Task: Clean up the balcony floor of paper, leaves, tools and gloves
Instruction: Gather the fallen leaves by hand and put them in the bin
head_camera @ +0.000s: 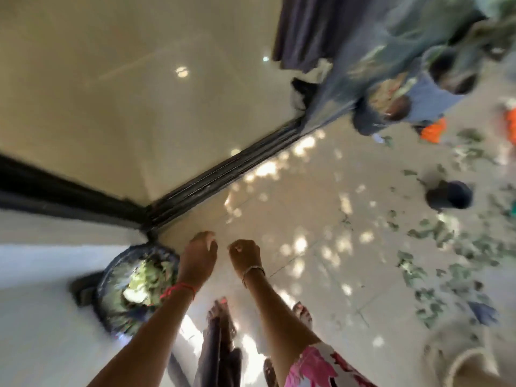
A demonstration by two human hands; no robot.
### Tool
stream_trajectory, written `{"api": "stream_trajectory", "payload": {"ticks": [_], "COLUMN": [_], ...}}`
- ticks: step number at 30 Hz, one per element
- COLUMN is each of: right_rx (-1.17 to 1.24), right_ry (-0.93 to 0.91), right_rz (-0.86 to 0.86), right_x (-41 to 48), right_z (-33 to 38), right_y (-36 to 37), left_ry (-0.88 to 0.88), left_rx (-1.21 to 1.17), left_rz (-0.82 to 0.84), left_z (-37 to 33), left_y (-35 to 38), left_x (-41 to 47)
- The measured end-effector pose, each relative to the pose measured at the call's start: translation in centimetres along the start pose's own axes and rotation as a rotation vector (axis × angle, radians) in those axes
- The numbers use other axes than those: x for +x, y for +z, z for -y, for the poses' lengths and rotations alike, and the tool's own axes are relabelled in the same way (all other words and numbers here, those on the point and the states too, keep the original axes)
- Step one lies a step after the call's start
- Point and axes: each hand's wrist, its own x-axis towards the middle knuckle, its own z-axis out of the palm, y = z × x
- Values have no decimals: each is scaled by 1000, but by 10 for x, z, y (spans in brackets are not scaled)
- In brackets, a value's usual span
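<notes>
— Hands first: what are they doing?

— Head view, badly blurred. My left hand (199,256) is loosely curled and empty, just beside a bin (111,311) with greenery (145,277) in it. My right hand (245,256) is curled in; I see nothing in it.

— And the mess?

— Leaves (435,238) lie scattered over the floor (279,219) to my right, around a black pot (449,195).

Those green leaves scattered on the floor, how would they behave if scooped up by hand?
The leaves look small and thin, so probably light and floppy. They lie loose and scattered over the floor, so a handful would likely shed some. Whether they are dry and brittle, the blur hides.
</notes>
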Motion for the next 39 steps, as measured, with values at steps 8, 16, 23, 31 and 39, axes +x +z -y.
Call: {"api": "stream_trajectory", "payload": {"ticks": [8, 16, 23, 31, 39], "right_rx": [486, 336, 526, 755, 771], "right_ry": [398, 446, 613, 831, 999], "right_rz": [-413, -577, -586, -677, -1015], "right_x": [-61, -123, -131, -43, 106], "right_z": [-175, -353, -447, -564, -708], "right_y": [-188, -283, -312, -290, -204], "left_ry": [619, 962, 1132, 1266, 1574], "left_rx": [252, 510, 666, 947, 1090], "left_rz": [278, 452, 640, 921, 977], "left_z": [-218, -349, -416, -430, -348], "left_y": [137, 291, 387, 515, 675], "left_x": [-19, -74, -86, -21, 103]}}
